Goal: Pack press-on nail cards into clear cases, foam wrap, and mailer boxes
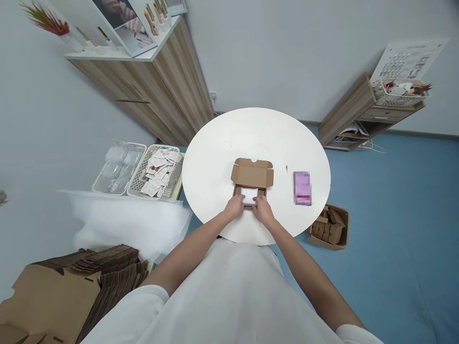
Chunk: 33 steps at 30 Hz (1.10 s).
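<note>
On the round white table (211,143) lies a small brown cardboard box (253,176), its lid folded open toward the far side. A white wrapped item (249,196) sits inside the box. My left hand (234,206) is closed at the left end of the white item, at the box's near left side. At the right end, my right hand (263,209) has its fingers closed on the same item. The undersides of both hands' fingers are partly hidden. To the right on the table lies a blurred purple packet (302,188).
A carton (344,229) of small boxes stands on the floor at the table's right. Left are baskets with cards (159,172) and plastic bags (120,167), white sheets (132,222) and stacked flat cardboard (50,296). Wooden cabinets (179,81) stand behind.
</note>
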Motion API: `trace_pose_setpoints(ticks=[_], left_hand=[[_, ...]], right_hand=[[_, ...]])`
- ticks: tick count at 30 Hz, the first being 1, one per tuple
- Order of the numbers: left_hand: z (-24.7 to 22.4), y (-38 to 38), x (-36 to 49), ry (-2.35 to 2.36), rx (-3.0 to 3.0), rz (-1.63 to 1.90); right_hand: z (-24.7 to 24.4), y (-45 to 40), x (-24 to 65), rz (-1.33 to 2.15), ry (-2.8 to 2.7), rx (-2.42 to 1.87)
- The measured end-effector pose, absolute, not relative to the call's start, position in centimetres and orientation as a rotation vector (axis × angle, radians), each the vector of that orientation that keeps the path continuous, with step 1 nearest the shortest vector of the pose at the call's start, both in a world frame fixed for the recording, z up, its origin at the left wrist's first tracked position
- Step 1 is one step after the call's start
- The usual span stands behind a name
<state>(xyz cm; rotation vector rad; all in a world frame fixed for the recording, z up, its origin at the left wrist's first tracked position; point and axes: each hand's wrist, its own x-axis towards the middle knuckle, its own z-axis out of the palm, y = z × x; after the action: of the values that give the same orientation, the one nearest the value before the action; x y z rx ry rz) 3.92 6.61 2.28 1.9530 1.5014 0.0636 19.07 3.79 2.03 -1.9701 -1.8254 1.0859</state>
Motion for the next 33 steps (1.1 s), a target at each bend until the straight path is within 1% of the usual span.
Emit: trace_pose_setpoints(ticks=[4,8,10,12,14,16,18,19,22,24,28,33], left_hand=[[2.2,6.9,4.0,1.431,1.977,0.008],[2.3,6.9,4.1,1.41,1.924,0.076],[2.5,6.8,3.8,1.397,1.898,0.169],[3.0,7.2,3.2,1.392,1.873,0.34],[3.7,8.2,2.1,1.435,1.802,0.541],[4.2,9.9,0.8,1.533,1.629,0.651],[4.6,12.0,-0.3,1.634,1.356,0.657],[4.6,13.1,-0.7,1.621,1.208,0.635],[4.2,15.1,-1.0,1.422,0.824,0.582],[3.8,15.5,-0.6,1.319,0.705,0.593],[3.3,15.5,0.5,1.267,0.649,0.64],[4.2,16.2,1.1,1.235,0.693,0.698]], right_hand=[[2.3,4.2,18.9,1.107,-1.879,-2.042],[2.6,4.3,18.3,1.081,-1.905,-2.077],[3.0,4.3,18.4,1.056,-1.921,-2.046],[3.5,4.4,19.2,1.008,-1.898,-1.945],[3.9,4.9,20.9,0.937,-1.783,-1.823],[4.3,6.0,23.2,0.882,-1.554,-1.807],[4.4,7.3,25.6,0.989,-1.239,-1.871],[4.4,7.9,26.6,1.129,-1.078,-1.878],[4.1,9.4,28.1,1.616,-0.731,-1.688],[4.1,10.1,27.8,1.768,-0.651,-1.564],[4.8,11.0,26.3,1.854,-0.685,-1.384],[6.6,12.6,25.8,1.798,-0.847,-1.314]])
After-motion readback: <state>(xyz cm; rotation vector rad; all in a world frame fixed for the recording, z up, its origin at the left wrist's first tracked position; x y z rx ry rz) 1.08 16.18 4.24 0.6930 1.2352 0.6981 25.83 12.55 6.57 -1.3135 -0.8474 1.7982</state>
